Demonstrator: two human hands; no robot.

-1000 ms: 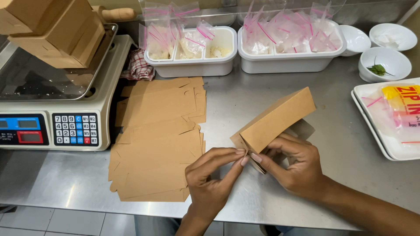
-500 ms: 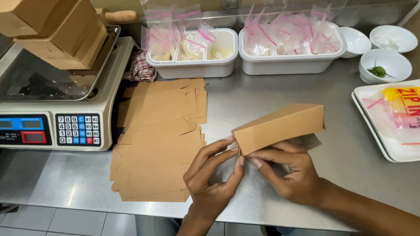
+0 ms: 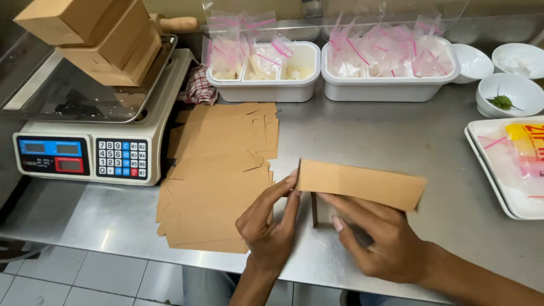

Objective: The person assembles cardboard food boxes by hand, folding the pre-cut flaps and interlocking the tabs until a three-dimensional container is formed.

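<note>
So the whole setup sits on a stainless steel counter (image 3: 362, 141), and everything below is placed relative to the stack of flat brown cardboard blanks (image 3: 218, 175) lying left of centre on it.

Biggest thing after the counter: a white weighing scale (image 3: 90, 153) just left of the stack, with a clear tray on top holding a few folded brown boxes (image 3: 96, 39) piled at an angle. Behind the stack there's a white divided tub (image 3: 266, 79) stuffed with small zip bags with pink strips, and further right of that a second white tub (image 3: 391, 76) with more of the same bags. A checkered cloth (image 3: 198, 88) is bunched up between the scale and the first tub. Way off to the right of the stack, at the counter's edge, a white tray (image 3: 498, 175) carries a clear bag with yellow and red print. Behind that tray are a few small white bowls (image 3: 513, 90), one with a green sprig in it.

Now the actual action: a half-formed brown carton (image 3: 362, 184) sits just right of the stack, near the front edge of the counter. The left hand (image 3: 269, 226) pinches the carton's left end with its fingertips. The right hand (image 3: 379, 241) is underneath and in front of it, fingers pressed on a flap at the lower side, so both hands are gripping the same carton.
</note>
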